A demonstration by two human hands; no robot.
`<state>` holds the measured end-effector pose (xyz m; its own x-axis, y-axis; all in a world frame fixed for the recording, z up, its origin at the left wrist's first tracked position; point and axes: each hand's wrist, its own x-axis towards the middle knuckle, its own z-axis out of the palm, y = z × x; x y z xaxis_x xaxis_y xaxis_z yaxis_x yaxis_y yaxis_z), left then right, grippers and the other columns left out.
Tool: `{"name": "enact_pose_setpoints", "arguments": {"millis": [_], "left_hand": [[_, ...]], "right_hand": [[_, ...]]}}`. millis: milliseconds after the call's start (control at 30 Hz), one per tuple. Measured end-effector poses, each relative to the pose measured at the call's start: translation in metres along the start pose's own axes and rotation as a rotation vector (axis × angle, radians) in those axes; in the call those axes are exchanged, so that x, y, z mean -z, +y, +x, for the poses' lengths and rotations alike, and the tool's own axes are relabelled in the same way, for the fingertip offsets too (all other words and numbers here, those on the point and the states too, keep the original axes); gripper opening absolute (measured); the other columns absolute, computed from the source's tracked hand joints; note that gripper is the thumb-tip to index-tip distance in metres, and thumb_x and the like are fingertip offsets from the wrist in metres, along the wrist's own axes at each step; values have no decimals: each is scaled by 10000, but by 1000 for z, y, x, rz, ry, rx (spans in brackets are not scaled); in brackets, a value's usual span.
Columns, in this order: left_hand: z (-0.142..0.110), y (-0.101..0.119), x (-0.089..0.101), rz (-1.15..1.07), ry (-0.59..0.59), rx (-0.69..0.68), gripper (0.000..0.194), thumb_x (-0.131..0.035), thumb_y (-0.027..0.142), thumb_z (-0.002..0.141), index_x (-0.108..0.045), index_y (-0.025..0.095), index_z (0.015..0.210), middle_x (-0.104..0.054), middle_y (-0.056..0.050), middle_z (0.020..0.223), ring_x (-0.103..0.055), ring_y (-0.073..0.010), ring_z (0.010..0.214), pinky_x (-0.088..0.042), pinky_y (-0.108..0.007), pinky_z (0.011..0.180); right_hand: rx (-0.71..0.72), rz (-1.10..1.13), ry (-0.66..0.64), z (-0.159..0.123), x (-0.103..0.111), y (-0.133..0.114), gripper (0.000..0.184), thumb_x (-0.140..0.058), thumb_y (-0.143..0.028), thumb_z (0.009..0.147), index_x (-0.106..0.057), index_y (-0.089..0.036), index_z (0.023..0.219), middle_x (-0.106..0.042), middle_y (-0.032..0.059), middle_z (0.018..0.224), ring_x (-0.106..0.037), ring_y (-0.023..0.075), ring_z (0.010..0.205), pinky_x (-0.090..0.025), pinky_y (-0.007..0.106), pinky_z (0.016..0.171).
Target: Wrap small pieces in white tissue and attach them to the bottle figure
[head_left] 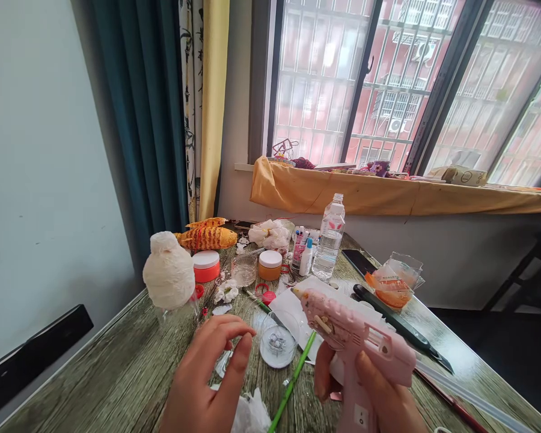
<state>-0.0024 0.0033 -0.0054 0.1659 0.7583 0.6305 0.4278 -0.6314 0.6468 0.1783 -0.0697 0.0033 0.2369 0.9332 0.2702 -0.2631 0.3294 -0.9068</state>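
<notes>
My right hand [372, 391] is shut around the grip of a pink hot glue gun [351, 334], its nozzle pointing up and left. My left hand [210, 376] hangs over the wood-grain table [130, 373] with curled, parted fingers, holding nothing I can see. A transparent round dish [278, 344] with small silvery pieces sits between my hands. A green stem [292, 382] passes just left of the glue gun, and a crumpled white tissue [250, 414] lies below my left hand.
A white wrapped ball on a glass jar [168, 270], an orange fabric fish [206, 238], orange-lidded jars [270, 264], and a water bottle [328, 237] stand beyond my hands. A dark-handled tool [392, 316] lies to the right. The table's left edge [72, 343] runs along the wall.
</notes>
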Motion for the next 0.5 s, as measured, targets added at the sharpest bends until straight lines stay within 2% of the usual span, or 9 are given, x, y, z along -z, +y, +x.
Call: {"name": "enact_pose_setpoints", "arguments": {"millis": [133,167,233,333,500], "left_hand": [[0,1,0,-13,-3,8,190,-544,384,919,-658,261,829,-702,-29,975,-669,-198,944,-536,-265,855],[1,1,0,-14,-3,9,193,-542,384,918,-658,260,826,-703,-30,975,-670,-199,940,-537,-266,853],[1,1,-1,-14,-8,14,198,-537,383,920,-660,258,828,-704,-34,980,-670,-202,942,-541,-270,852],[1,0,-1,-12,-12,12,195,-539,382,919,-660,258,830,-705,-36,984,-669,-202,946,-542,-270,848],[2,2,-1,-20,-5,-1,175,-553,374,910,-662,262,832,-710,-25,959,-674,-196,922,-540,-261,842]], "right_hand": [[113,-116,77,1,0,5,527,-614,-675,833,-724,-177,968,-585,21,515,-459,157,480,-352,276,508],[123,-160,79,1,1,6,529,-610,-680,836,-731,-175,937,-569,17,493,-429,150,460,-322,275,491],[123,-249,66,1,3,8,557,-596,-709,832,-726,-176,738,-534,20,467,-403,143,442,-283,280,467],[103,-306,56,1,6,9,623,-592,-722,821,-590,-197,486,-485,19,438,-422,142,430,-305,288,461],[56,-295,90,0,5,11,622,-608,-712,809,-526,-203,462,-460,12,415,-470,149,416,-359,282,465]]}}
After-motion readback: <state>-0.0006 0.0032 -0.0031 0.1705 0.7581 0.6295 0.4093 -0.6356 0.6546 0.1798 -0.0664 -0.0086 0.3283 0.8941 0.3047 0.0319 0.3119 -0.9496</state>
